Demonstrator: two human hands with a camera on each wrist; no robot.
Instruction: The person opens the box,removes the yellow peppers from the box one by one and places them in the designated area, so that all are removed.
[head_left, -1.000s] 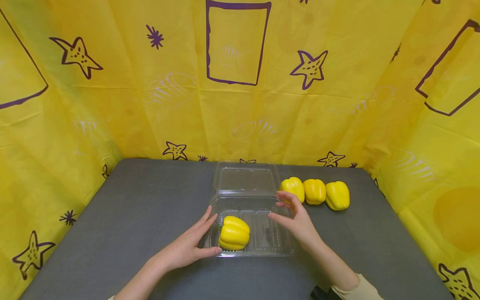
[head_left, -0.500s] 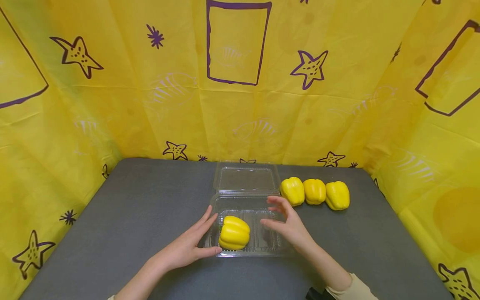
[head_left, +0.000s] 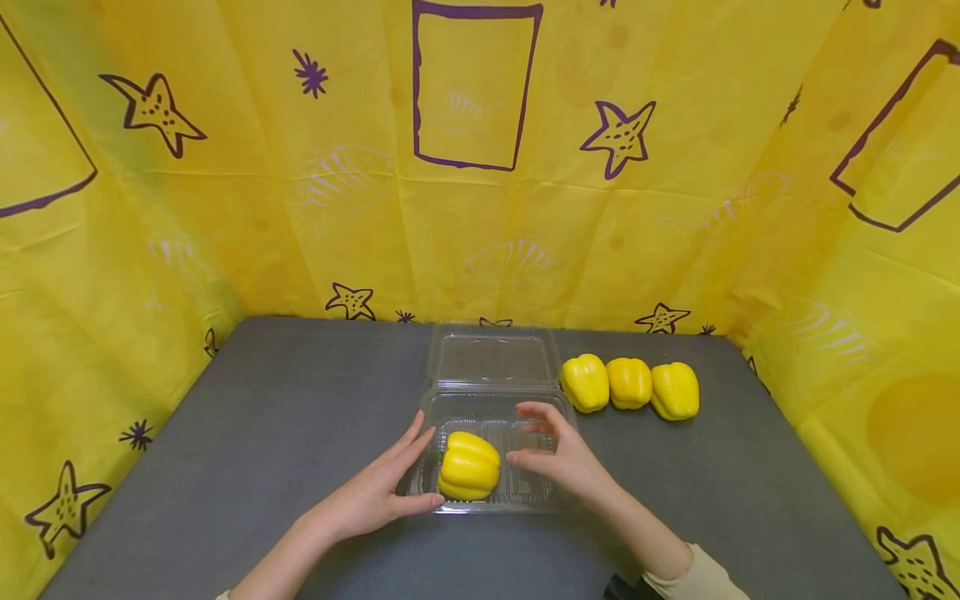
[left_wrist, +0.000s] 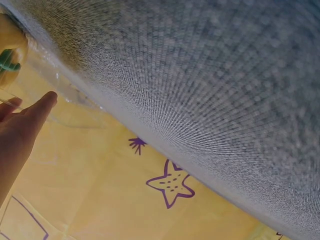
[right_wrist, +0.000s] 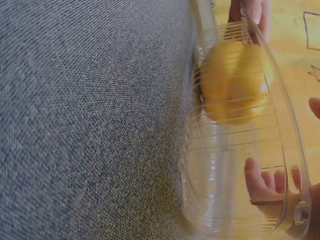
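Observation:
A yellow bell pepper (head_left: 468,467) lies on its side in the left part of a clear plastic clamshell container (head_left: 480,407), its green stem facing left. The container's lid (head_left: 491,358) is folded back flat behind it. My left hand (head_left: 375,497) rests against the container's left side, fingers straight and spread, thumb at the front left corner. Over the container's right half is my right hand (head_left: 566,461), fingers loosely curved, holding nothing, thumb pointing at the pepper. In the right wrist view the pepper (right_wrist: 232,82) shows through the ribbed wall.
Three more yellow bell peppers (head_left: 630,384) stand in a row at the right rear, the nearest close beside the container's back right corner. A dark grey cloth-covered table (head_left: 315,408) lies beneath. Yellow printed fabric (head_left: 480,217) encloses the back and sides.
My right hand has drifted left and slightly toward me, from the container's back right corner to above its right half. My left hand, the container and the peppers have stayed put.

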